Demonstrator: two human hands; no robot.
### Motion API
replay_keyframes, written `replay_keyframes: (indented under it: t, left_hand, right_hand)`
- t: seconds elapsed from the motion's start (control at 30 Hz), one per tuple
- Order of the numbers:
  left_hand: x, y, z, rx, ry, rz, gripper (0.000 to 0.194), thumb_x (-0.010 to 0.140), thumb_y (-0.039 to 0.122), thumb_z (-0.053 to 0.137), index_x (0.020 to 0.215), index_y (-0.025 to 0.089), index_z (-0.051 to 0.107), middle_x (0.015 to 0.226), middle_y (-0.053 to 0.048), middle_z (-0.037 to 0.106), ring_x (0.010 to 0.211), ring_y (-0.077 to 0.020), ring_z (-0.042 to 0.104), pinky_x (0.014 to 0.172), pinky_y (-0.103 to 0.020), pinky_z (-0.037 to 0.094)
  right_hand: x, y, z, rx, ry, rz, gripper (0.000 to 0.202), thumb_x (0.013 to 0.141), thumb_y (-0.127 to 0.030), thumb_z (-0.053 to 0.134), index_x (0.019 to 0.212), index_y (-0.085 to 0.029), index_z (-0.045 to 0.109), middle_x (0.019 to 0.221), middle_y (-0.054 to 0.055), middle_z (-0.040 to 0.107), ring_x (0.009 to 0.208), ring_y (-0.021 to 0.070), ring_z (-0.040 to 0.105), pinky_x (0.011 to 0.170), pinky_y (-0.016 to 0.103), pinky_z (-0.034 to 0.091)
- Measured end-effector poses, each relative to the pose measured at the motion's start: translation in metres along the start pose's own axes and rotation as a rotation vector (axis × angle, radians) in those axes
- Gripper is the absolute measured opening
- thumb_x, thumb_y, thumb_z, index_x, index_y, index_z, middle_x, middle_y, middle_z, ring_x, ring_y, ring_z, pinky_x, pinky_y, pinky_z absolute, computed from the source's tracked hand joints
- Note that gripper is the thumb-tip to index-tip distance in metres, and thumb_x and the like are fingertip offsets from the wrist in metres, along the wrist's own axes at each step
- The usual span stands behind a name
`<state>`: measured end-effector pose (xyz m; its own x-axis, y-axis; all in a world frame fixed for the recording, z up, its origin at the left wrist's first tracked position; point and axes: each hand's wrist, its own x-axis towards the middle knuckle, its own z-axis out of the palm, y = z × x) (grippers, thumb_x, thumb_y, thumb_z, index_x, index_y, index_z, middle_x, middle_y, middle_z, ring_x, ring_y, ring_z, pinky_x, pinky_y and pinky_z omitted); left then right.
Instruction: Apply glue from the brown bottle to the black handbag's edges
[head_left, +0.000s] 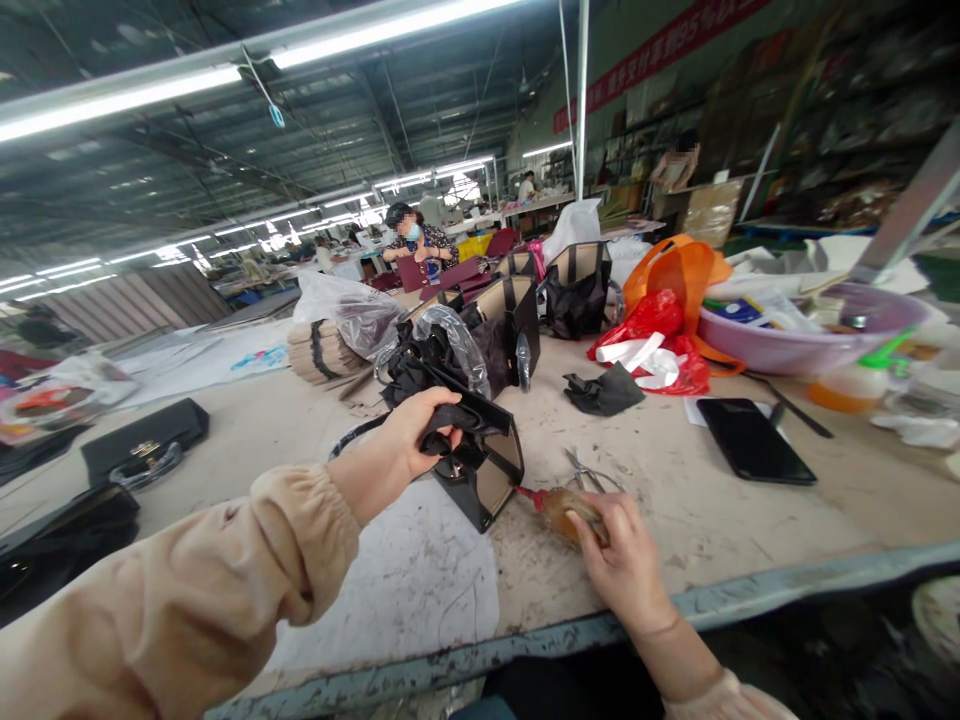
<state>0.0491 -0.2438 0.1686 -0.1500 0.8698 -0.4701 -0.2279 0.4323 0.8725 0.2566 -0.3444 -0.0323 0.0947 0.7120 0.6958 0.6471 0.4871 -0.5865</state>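
Note:
My left hand (409, 440) is closed on the black lining cloth of a handbag (484, 490), which lies tilted on the table with its tan inner side showing. In my right hand (619, 550) is a glue bottle (564, 512), amber and smeared, its red nozzle pointing left at the bag's edge. The nozzle tip is at or very near that edge; I cannot tell whether it touches. Just behind the bottle lie metal scissors (592, 475). A sheet of white paper (420, 570) is spread under the bag.
More black bags (577, 285) stand behind. Black flap pieces (146, 435) lie at left. On the right are a phone (754, 440), a red plastic bag (675, 350), and a purple basin (795, 340). A co-worker (420, 245) sits across the table.

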Motion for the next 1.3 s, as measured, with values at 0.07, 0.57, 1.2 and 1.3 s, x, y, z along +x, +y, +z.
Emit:
replay_keyframes:
  t: [0.07, 0.57, 1.2, 1.3]
  left_hand:
    - [0.001, 0.000, 0.000, -0.002, -0.015, 0.001, 0.025, 0.073, 0.009, 0.062, 0.055, 0.018, 0.046, 0.041, 0.003, 0.049, 0.031, -0.0064, 0.038, 0.034, -0.021, 0.043]
    - [-0.007, 0.003, 0.005, 0.001, 0.013, 0.014, 0.026, 0.074, 0.007, 0.062, 0.054, 0.017, 0.047, 0.041, 0.003, 0.047, 0.031, -0.0057, 0.038, 0.033, -0.020, 0.043]
    - [0.010, 0.000, 0.017, -0.060, 0.009, -0.017, 0.026, 0.073, 0.009, 0.063, 0.054, 0.017, 0.047, 0.043, 0.003, 0.049, 0.032, -0.0054, 0.040, 0.036, -0.019, 0.045]
    - [0.010, 0.000, 0.021, -0.064, 0.012, -0.027, 0.026, 0.074, 0.009, 0.061, 0.054, 0.017, 0.047, 0.043, 0.004, 0.048, 0.031, -0.0046, 0.037, 0.036, -0.019, 0.044]
  right_hand:
    - [-0.002, -0.003, -0.001, 0.007, -0.020, 0.000, 0.017, 0.092, -0.022, 0.056, 0.109, -0.021, 0.054, 0.094, 0.008, 0.055, 0.087, 0.0230, 0.059, 0.075, 0.040, 0.054]
    - [-0.006, -0.009, 0.006, 0.031, -0.042, 0.016, 0.015, 0.093, -0.024, 0.055, 0.107, -0.020, 0.053, 0.093, 0.007, 0.056, 0.087, 0.0213, 0.058, 0.076, 0.038, 0.054]
    - [0.010, 0.000, -0.009, -0.087, -0.036, -0.146, 0.030, 0.089, -0.013, 0.057, 0.117, -0.018, 0.053, 0.099, 0.011, 0.052, 0.089, 0.0239, 0.053, 0.073, 0.040, 0.052]
    - [0.012, -0.001, -0.010, -0.094, -0.057, -0.180, 0.030, 0.088, -0.012, 0.058, 0.117, -0.018, 0.053, 0.098, 0.010, 0.051, 0.088, 0.0243, 0.052, 0.071, 0.040, 0.051]
